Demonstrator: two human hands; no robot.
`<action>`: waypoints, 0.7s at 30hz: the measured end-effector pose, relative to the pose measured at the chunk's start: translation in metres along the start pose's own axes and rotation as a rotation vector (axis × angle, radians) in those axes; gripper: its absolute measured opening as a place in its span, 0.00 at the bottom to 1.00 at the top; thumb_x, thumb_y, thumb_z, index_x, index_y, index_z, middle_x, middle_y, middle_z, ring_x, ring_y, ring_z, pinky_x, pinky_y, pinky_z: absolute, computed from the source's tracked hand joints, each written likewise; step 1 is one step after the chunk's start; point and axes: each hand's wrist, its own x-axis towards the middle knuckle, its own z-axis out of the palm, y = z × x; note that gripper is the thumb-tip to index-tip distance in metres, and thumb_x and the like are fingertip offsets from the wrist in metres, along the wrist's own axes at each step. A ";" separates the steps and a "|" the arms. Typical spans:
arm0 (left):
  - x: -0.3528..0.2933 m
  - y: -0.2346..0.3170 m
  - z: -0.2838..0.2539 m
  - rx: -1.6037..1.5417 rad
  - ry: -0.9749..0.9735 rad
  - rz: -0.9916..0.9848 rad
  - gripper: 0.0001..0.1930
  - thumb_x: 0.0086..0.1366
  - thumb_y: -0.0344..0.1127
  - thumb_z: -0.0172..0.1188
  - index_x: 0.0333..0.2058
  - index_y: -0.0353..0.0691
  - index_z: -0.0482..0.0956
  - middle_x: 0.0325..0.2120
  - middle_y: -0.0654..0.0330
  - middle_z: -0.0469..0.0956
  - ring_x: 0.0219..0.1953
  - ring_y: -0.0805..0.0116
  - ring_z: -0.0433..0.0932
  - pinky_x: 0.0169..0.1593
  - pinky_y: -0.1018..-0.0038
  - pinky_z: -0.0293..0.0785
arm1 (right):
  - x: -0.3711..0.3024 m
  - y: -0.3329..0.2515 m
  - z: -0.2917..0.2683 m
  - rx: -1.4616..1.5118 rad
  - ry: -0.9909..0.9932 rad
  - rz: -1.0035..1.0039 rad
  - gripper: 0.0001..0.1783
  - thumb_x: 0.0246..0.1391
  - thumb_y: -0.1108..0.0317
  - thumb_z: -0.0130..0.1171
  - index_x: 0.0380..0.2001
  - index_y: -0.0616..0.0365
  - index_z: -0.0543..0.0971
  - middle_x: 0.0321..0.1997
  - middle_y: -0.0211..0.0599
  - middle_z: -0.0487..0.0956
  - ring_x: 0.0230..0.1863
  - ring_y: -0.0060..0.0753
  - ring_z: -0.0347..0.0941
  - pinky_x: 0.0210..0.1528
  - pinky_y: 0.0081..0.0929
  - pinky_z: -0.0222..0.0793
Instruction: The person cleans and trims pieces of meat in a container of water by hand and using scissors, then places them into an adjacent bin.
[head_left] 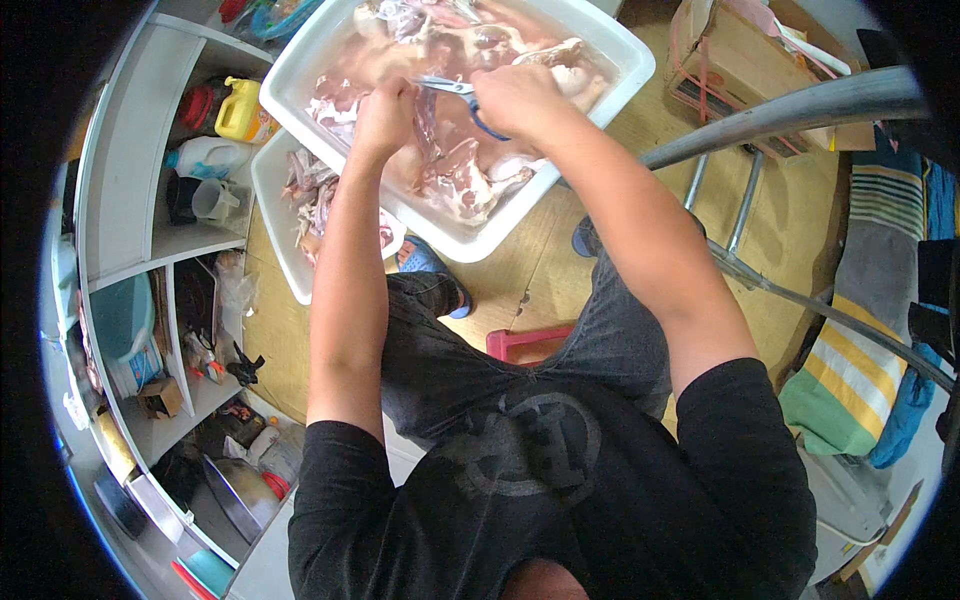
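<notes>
A white tub [470,248] in front of me holds pinkish water and several raw poultry pieces [465,180]. Over it, my right hand [512,100] is closed around the blue-handled scissors [448,86], whose blades point left toward my other hand. My left hand [384,118] is closed in a pinch on a dangling strip of raw poultry [430,115] next to the blade tips. Whether the blades touch the strip cannot be made out. A second white tub [283,255], partly under the first at its left, contains more raw scraps [310,205].
At left stands a shelf unit [120,150] with a yellow jug [240,110], a clear measuring cup [215,200] and a teal basin [122,310]. A cardboard box [720,60] and metal tubing [790,115] are at right. Below me is a red stool [510,343].
</notes>
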 end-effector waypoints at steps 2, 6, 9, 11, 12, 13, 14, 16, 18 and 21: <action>-0.002 -0.001 -0.004 0.033 0.015 -0.012 0.12 0.65 0.38 0.54 0.38 0.38 0.81 0.34 0.39 0.80 0.41 0.39 0.79 0.46 0.53 0.74 | -0.006 0.012 -0.002 -0.003 0.017 0.025 0.14 0.54 0.62 0.57 0.42 0.53 0.81 0.40 0.43 0.84 0.44 0.44 0.81 0.45 0.43 0.75; 0.000 -0.008 -0.003 0.101 0.031 0.026 0.11 0.62 0.36 0.56 0.37 0.37 0.83 0.36 0.41 0.80 0.42 0.40 0.79 0.46 0.54 0.74 | -0.012 0.034 -0.012 0.023 0.042 -0.040 0.17 0.51 0.59 0.62 0.43 0.56 0.77 0.40 0.45 0.82 0.45 0.50 0.79 0.47 0.47 0.73; 0.002 -0.017 -0.004 0.205 0.097 0.202 0.10 0.61 0.36 0.57 0.35 0.38 0.84 0.38 0.43 0.80 0.43 0.42 0.77 0.48 0.54 0.72 | -0.016 0.038 -0.012 0.025 0.030 -0.109 0.18 0.50 0.60 0.62 0.43 0.56 0.77 0.41 0.46 0.82 0.45 0.50 0.79 0.47 0.47 0.73; 0.001 -0.018 -0.005 0.211 0.098 0.221 0.11 0.61 0.36 0.58 0.35 0.37 0.84 0.40 0.45 0.79 0.46 0.44 0.75 0.51 0.57 0.70 | -0.014 0.029 -0.012 0.028 -0.045 -0.127 0.18 0.50 0.60 0.63 0.44 0.55 0.77 0.41 0.46 0.82 0.47 0.49 0.78 0.47 0.45 0.73; 0.002 -0.016 -0.005 0.211 0.100 0.236 0.11 0.62 0.37 0.59 0.35 0.36 0.84 0.41 0.45 0.78 0.48 0.45 0.74 0.53 0.58 0.69 | -0.011 0.028 -0.007 0.049 -0.019 -0.141 0.19 0.50 0.60 0.63 0.44 0.54 0.77 0.40 0.45 0.82 0.47 0.49 0.78 0.47 0.45 0.73; 0.003 -0.013 -0.003 0.191 0.123 0.252 0.10 0.62 0.36 0.58 0.34 0.36 0.84 0.41 0.46 0.79 0.49 0.46 0.74 0.53 0.57 0.68 | -0.007 0.026 0.000 0.068 0.008 -0.154 0.19 0.50 0.60 0.63 0.45 0.54 0.77 0.40 0.45 0.81 0.47 0.49 0.78 0.47 0.45 0.74; 0.004 -0.010 -0.001 0.193 0.105 0.250 0.10 0.62 0.36 0.58 0.34 0.36 0.84 0.41 0.46 0.78 0.49 0.47 0.73 0.53 0.57 0.68 | -0.003 0.027 0.006 0.087 0.035 -0.166 0.19 0.50 0.60 0.63 0.46 0.53 0.77 0.40 0.45 0.81 0.47 0.48 0.78 0.47 0.45 0.74; 0.001 -0.006 -0.004 0.210 0.073 0.226 0.10 0.63 0.35 0.57 0.34 0.35 0.83 0.42 0.45 0.78 0.49 0.47 0.73 0.54 0.58 0.68 | -0.004 0.014 0.001 0.083 -0.015 -0.141 0.19 0.50 0.61 0.62 0.46 0.53 0.77 0.39 0.44 0.81 0.47 0.48 0.79 0.47 0.45 0.74; 0.002 -0.006 -0.003 0.178 0.060 0.273 0.11 0.63 0.35 0.57 0.33 0.34 0.83 0.41 0.45 0.78 0.48 0.46 0.74 0.53 0.57 0.68 | -0.002 0.008 0.003 0.094 0.016 -0.137 0.18 0.51 0.62 0.62 0.45 0.53 0.77 0.38 0.43 0.82 0.46 0.48 0.79 0.46 0.45 0.74; 0.002 -0.003 0.001 0.133 0.108 0.302 0.10 0.62 0.35 0.57 0.31 0.34 0.83 0.38 0.45 0.80 0.44 0.45 0.75 0.50 0.55 0.69 | 0.006 0.005 0.018 0.103 0.103 -0.156 0.14 0.50 0.64 0.61 0.41 0.55 0.79 0.36 0.44 0.82 0.43 0.49 0.80 0.44 0.46 0.75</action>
